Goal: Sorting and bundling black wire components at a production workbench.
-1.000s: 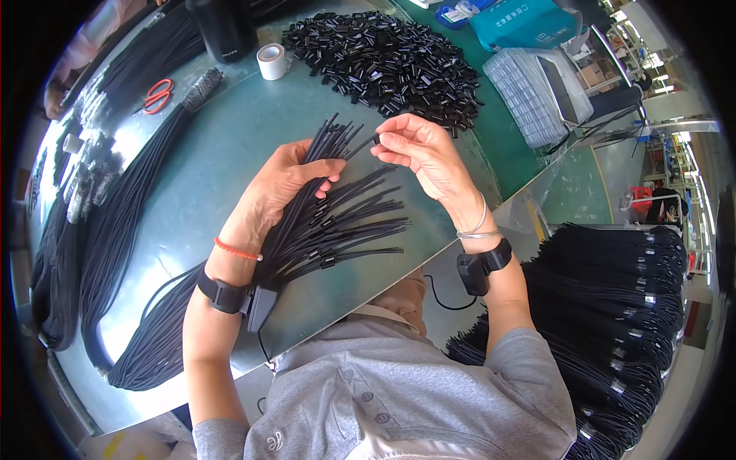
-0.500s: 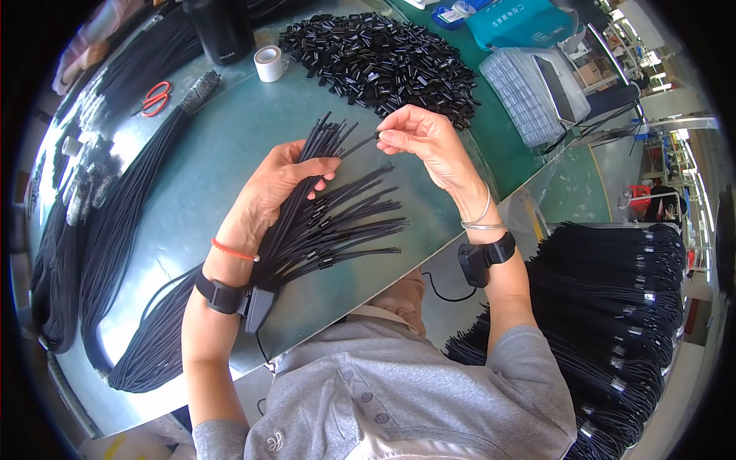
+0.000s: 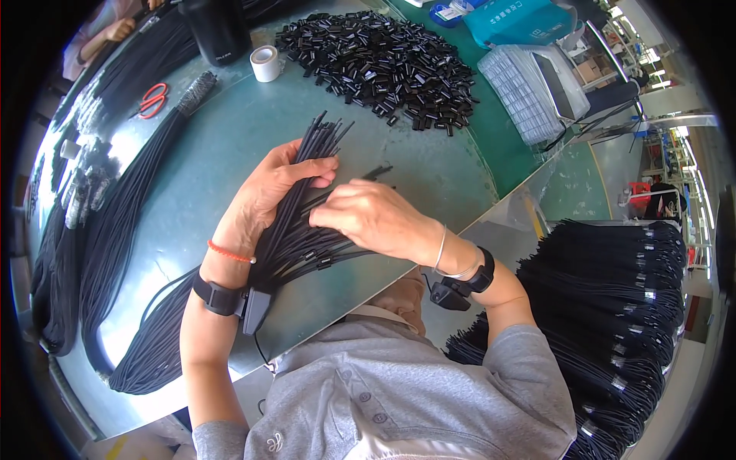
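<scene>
My left hand (image 3: 290, 178) is wrapped round a bundle of thin black cords (image 3: 320, 138), whose cut ends stick up past the thumb. Beside it, my right hand (image 3: 368, 218) is closed with its fingertips pinched on a black cord among those fanned out to the right; the fingers hide the pinched spot. Small black sleeves (image 3: 323, 263) sit on some of the fanned cords below the right hand. The long tail of the bundle (image 3: 165, 337) runs down to the left across the table.
A heap of small black sleeves (image 3: 383, 65) lies at the back of the green table (image 3: 207, 169). A white tape roll (image 3: 265, 64), red-handled scissors (image 3: 153, 100), a black bottle (image 3: 215, 31) and more cord bundles (image 3: 126, 215) lie leftward. Cord bundles (image 3: 606, 330) are stacked at right.
My right hand has moved down and toward me, from a raised cord's tip to the fanned cords beside my left hand. The left hand keeps its grip. Another person's hand shows more at far left.
</scene>
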Motion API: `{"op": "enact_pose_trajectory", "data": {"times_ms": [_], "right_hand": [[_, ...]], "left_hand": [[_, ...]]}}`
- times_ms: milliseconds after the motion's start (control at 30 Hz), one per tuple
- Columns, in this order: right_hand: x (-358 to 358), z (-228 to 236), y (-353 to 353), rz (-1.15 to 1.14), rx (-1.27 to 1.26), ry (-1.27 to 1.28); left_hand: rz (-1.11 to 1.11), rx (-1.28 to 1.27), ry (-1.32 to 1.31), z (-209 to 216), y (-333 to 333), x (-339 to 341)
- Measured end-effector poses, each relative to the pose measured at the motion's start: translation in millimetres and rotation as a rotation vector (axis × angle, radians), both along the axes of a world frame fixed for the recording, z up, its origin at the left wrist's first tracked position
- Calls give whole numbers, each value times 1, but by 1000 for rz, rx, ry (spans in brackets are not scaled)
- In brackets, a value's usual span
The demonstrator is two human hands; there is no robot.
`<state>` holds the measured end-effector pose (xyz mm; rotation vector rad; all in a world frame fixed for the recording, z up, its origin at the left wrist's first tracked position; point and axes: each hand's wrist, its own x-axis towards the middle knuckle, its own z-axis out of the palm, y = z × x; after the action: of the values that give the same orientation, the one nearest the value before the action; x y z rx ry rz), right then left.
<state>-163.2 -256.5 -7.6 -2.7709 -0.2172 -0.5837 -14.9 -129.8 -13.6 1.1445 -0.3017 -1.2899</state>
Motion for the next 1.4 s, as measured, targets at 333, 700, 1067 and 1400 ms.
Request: {"op": "enact_pose_trajectory", "data": {"times_ms": [333,700,1067,1400], "right_hand": [[5,-9,-80,-332,-74,-64],[14,-5,-39,-101,1595,325],[10,-5,-4,22,269,85],[26,-19,-80,-317,-106,-118]], "left_hand": [[-115,50,19,4,2,10],[-70,29,-25,0,2,7],[7,15,-8,4,3,4],[-34,8,-40,0,4,8]]}}
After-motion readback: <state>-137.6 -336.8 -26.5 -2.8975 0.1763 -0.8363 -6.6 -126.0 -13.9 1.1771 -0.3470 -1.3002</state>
